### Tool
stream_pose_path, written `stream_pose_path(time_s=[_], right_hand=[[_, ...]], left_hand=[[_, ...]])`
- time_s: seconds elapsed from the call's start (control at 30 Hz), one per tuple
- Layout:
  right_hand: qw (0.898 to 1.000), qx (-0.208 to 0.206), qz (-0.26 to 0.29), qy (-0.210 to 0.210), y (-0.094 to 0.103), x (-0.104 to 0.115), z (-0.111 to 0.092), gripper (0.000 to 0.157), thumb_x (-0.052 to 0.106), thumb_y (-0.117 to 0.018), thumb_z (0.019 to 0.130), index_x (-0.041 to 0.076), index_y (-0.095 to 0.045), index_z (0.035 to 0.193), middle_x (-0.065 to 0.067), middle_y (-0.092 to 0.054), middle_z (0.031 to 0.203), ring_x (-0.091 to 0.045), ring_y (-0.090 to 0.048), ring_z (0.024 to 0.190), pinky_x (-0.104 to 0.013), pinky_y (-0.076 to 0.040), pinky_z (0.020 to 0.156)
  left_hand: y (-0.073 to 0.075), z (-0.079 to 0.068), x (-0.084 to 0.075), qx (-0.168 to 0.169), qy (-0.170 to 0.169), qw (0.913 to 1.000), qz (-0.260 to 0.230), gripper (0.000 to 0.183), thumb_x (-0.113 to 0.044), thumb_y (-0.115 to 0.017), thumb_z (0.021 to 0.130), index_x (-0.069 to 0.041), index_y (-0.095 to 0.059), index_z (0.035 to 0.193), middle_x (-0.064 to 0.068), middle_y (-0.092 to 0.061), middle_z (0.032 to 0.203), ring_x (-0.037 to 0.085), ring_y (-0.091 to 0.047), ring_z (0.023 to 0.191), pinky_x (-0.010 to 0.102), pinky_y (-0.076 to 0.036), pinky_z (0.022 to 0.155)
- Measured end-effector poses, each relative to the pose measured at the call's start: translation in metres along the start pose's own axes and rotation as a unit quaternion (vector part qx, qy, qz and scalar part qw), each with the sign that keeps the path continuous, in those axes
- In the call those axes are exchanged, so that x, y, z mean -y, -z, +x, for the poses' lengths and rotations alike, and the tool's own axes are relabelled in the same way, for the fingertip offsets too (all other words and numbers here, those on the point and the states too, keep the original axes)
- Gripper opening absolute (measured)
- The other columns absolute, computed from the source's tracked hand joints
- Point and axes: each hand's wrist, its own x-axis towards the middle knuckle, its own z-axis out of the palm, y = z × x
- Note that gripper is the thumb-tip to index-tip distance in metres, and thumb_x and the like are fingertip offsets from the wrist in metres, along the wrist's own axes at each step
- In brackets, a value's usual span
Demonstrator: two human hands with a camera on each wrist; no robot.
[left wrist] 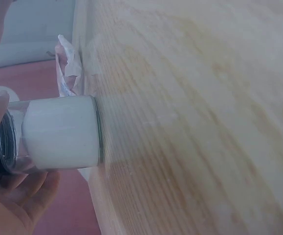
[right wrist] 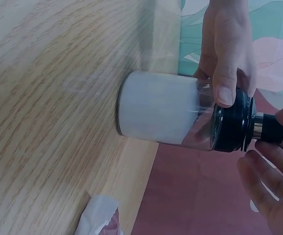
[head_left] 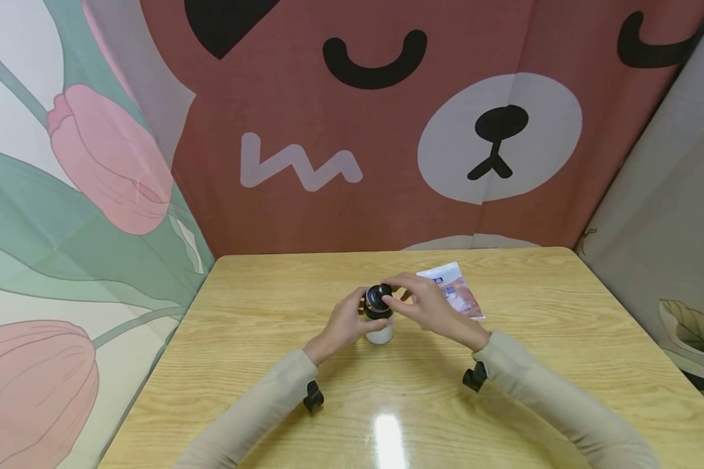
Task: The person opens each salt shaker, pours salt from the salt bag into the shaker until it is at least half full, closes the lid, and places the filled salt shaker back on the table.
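Observation:
A clear glass jar (head_left: pixel 379 335) of white contents stands upright on the table, and its black lid (right wrist: pixel 231 122) is on top. My left hand (head_left: pixel 345 322) grips the jar around the lid's black collar, with the thumb on the near side. The right hand (head_left: pixel 431 307) pinches the small black knob (right wrist: pixel 272 128) above the lid between thumb and fingers. A shiny metal neck shows between knob and lid in the right wrist view. In the left wrist view, white contents (left wrist: pixel 63 133) fill most of the glass.
A white and pinkish-brown printed packet (head_left: pixel 465 298) lies on the wooden table (head_left: pixel 258 365) just beyond the right hand. Behind the table's far edge hangs a cloth (head_left: pixel 305 221) with a bear face. Flower-patterned cloth (head_left: pixel 111 163) hangs at the left.

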Motion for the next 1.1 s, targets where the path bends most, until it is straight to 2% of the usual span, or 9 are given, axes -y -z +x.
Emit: stream_pose_path(time_s=[0.47, 0.77, 1.1], right_hand=[[0.999, -0.001, -0.03, 0.017, -0.0044, 0.0023, 0.0021, 0.03, 0.021, -0.061, 0.084, 0.011, -0.06, 0.112, 0.002, -0.06, 0.094, -0.008, -0.053, 0.081, -0.025, -0.049, 0.058], [0.999, 0.019, -0.05, 0.004, -0.0048, 0.0017, 0.0047, 0.029, 0.021, -0.059, 0.085, 0.005, -0.061, 0.11, 0.001, -0.059, 0.093, -0.009, -0.053, 0.075, -0.025, -0.049, 0.058], [0.998, 0.028, -0.056, -0.012, -0.007, 0.0038, 0.0065, 0.028, 0.023, -0.06, 0.085, 0.008, -0.061, 0.108, 0.002, -0.057, 0.092, -0.011, -0.053, 0.078, -0.03, -0.05, 0.06]], left_hand=[[-0.0007, 0.0002, 0.0003, -0.003, -0.007, 1.0, 0.003, 0.068, -0.046, -0.07, 0.07, -0.017, -0.043, 0.125, -0.003, -0.052, 0.115, 0.008, -0.052, 0.096, 0.023, -0.047, 0.075], [-0.0005, 0.0005, -0.0007, -0.003, 0.002, 0.9999, 0.013, 0.07, -0.046, -0.07, 0.069, -0.016, -0.043, 0.124, -0.001, -0.053, 0.115, 0.009, -0.053, 0.095, 0.023, -0.048, 0.074], [0.0, 0.0004, 0.0008, 0.002, 0.002, 1.0, 0.009, 0.068, -0.046, -0.069, 0.07, -0.017, -0.042, 0.125, -0.002, -0.051, 0.115, 0.01, -0.053, 0.096, 0.024, -0.048, 0.075]])
